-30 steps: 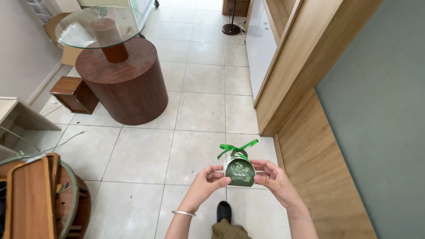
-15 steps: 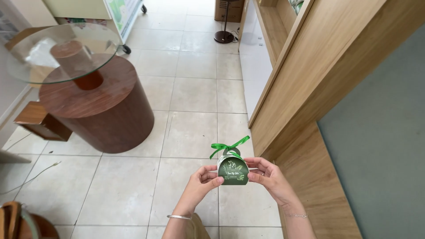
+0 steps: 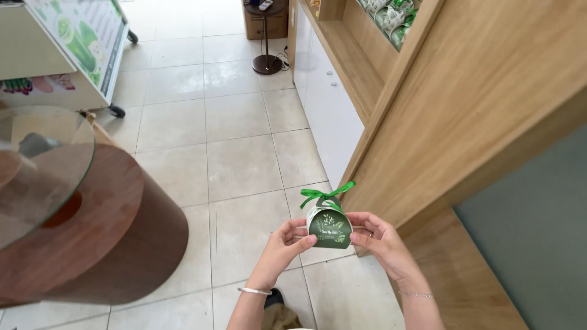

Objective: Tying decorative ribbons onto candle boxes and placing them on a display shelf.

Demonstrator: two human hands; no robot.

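box: small dark green cardboard gift box (image 3: 330, 227), rounded top, pale leaf print on front, matte; lower centre of frame, held over the floor
ribbon: glossy green satin bow (image 3: 326, 195) tied at box top, one tail pointing up-right
left hand: left hand (image 3: 288, 238) grip pinched on box's left edge, thumb and fingertips touching card; thin silver bangle (image 3: 254, 291) on wrist
right hand: right hand (image 3: 378, 237) grip pinched on box's right edge, fingers curled; fine chain bracelet (image 3: 416, 294) on wrist
floor: pale beige square tiles (image 3: 238, 116), glossy, grey grout lines, fills middle of frame
left side: round dark-brown wood-veneer drum bench (image 3: 116, 244) with clear round glass top (image 3: 43, 165), lower left, well apart from hands
right side: light oak-look panel wall unit (image 3: 489, 98), smooth; white cabinet doors (image 3: 327, 104) beneath a shelf, just right of box
upper right: similar green packs (image 3: 391, 18) on shelf, too small for detail
upper left: white wheeled cart (image 3: 67, 55) with green graphic panel
top centre: round-base black stand (image 3: 267, 61), cardboard carton behind
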